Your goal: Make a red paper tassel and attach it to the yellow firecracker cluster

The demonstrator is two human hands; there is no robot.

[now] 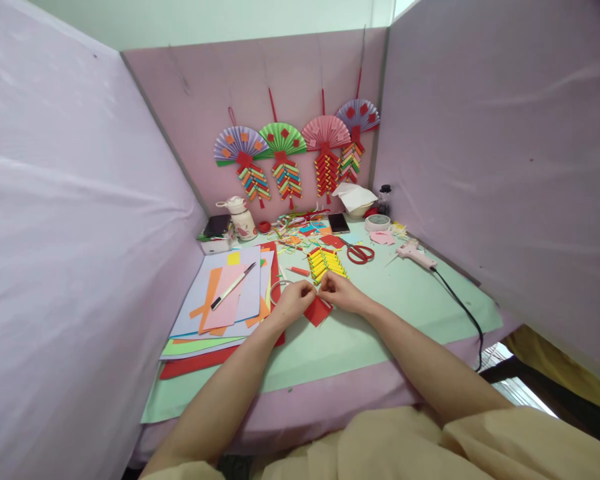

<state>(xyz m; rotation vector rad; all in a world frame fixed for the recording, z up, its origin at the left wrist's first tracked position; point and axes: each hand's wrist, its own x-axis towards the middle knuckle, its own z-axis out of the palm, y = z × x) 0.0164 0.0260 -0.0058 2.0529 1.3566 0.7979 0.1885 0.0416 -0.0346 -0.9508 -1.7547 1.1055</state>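
Note:
My left hand [296,300] and my right hand [341,293] come close together at the middle of the table. Both have thumb and fingers pinched; whatever lies between the fingertips is too small to make out. A red paper piece [317,312] is right below the fingers, partly covered by them. Just beyond the hands lies a chevron of yellow paper rolls [325,262] with green and red bits. A ring [275,285], perhaps a tape roll, sits beside my left hand, partly hidden by it. Past it is a small orange-red stick-like tool [298,271].
Coloured paper sheets [180,327] with a craft knife [233,286] lie left. Red-handled scissors [360,254], a phone [339,223], a tape roll [377,223] and paper scraps lie behind. A corded glue gun [416,255] is right. Several paper fans [283,141] hang on the back panel.

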